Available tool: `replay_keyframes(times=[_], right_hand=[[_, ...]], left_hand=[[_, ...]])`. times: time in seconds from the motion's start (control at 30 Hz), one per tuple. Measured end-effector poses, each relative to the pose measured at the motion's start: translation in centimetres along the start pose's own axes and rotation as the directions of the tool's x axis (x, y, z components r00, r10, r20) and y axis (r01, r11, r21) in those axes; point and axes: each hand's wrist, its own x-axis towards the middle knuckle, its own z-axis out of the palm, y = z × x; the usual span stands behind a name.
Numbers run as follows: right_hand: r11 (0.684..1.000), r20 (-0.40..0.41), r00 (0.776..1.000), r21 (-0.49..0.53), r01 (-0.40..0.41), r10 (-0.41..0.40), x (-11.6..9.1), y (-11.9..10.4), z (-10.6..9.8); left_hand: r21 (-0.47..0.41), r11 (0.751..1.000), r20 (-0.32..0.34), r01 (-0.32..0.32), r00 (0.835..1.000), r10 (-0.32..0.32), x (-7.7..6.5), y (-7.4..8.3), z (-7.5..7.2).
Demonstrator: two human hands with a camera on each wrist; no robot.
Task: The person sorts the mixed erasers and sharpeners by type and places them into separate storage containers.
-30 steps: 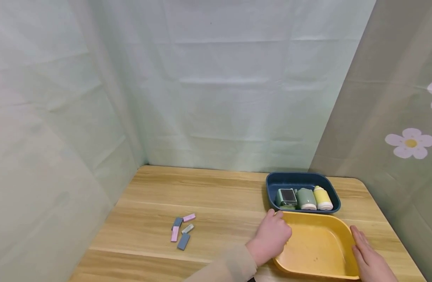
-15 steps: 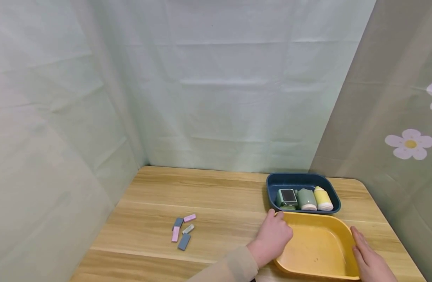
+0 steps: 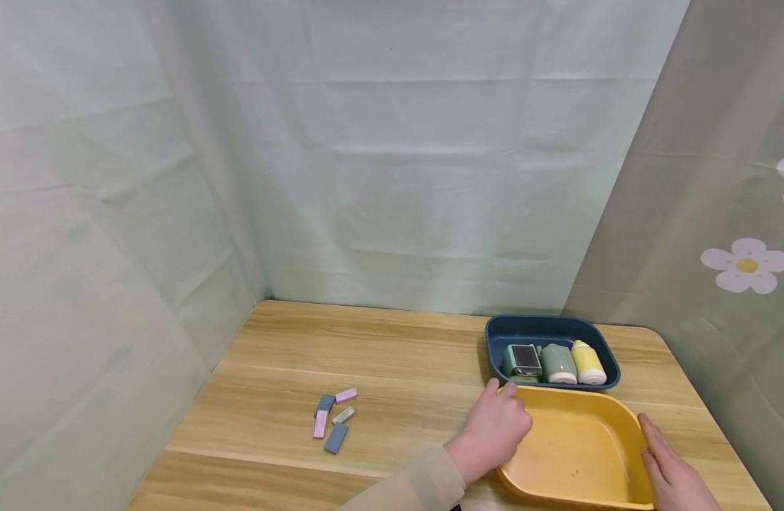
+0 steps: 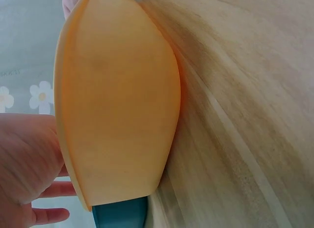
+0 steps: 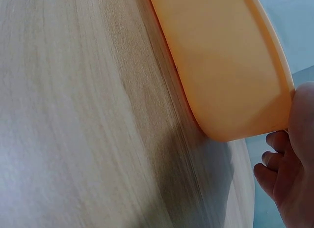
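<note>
A yellow rectangular plastic tray (image 3: 571, 447) with rounded corners stands on the wooden table in the head view. My left hand (image 3: 491, 433) grips its left rim near the far corner, with the fingers curled over the edge. In the left wrist view the tray's outer wall (image 4: 117, 100) fills the middle, and the hand (image 4: 29, 164) lies at its rim. On the right side my right hand (image 3: 676, 468) holds the rim, thumb toward the inside. From the right wrist view, this hand (image 5: 294, 159) shows curled fingers beside the tray's end.
Behind the yellow tray, almost against it, stands a dark blue tray (image 3: 539, 325). Inside lie a green box-shaped item with a dark panel (image 3: 525, 360), a green container (image 3: 558, 363) and a yellow bottle (image 3: 587, 362). Several small blocks (image 3: 336, 438) lie left on the table (image 3: 366, 348).
</note>
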Motion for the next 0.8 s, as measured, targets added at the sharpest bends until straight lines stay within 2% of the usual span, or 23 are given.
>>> replay_keyframes(times=[0.17,0.43,0.8], right_hand=[[1.000,0.010,1.000,-0.005,-0.010,0.010,0.0,0.0,0.0],[1.000,0.017,1.000,-0.014,-0.013,0.013,0.0,0.0,0.0],[1.000,0.025,0.999,0.013,-0.023,0.023,0.0,0.0,0.0]], left_hand=[[-0.016,1.000,-0.040,-0.005,0.999,0.004,-0.1,-0.3,0.3],[-0.071,0.997,-0.060,-0.005,0.998,0.000,-0.3,-0.7,0.6],[-0.141,0.989,-0.138,0.036,0.989,-0.055,-1.0,-1.3,1.3]])
